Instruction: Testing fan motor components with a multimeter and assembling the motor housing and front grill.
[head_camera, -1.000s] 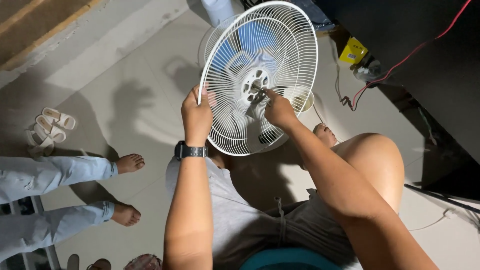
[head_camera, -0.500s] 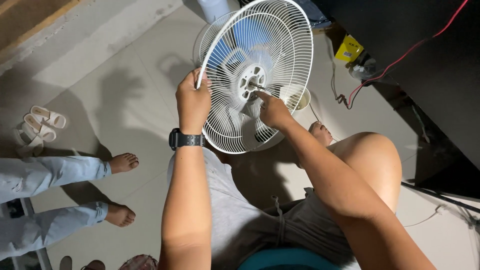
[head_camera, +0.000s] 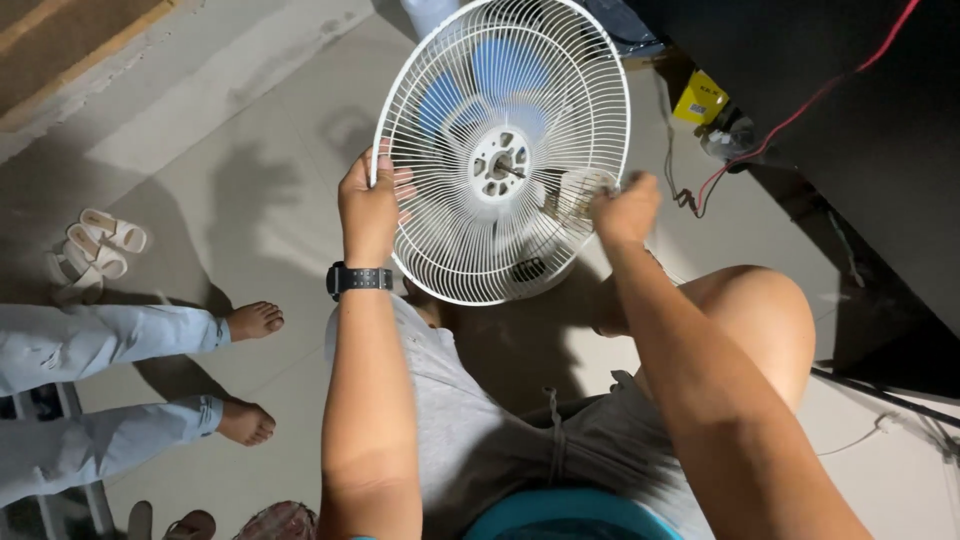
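White wire makes up the round fan guard (head_camera: 505, 150) we hold up over the tiled floor (head_camera: 230, 150). Our left hand (head_camera: 368, 205) grasps the guard's left rim, a black watch (head_camera: 358, 279) on its wrist. Our right hand (head_camera: 624, 208) is clenched at the guard's right edge. Blue blades (head_camera: 500, 75) show behind the guard. Another person's bare feet (head_camera: 250, 370) rest well left of it.

Pale tiled floor (head_camera: 250, 130) with white sandals (head_camera: 95, 245), perhaps a yellow box (head_camera: 700, 98).

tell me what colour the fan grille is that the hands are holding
White wire grille, with blue blades showing behind it; seen in the head view.
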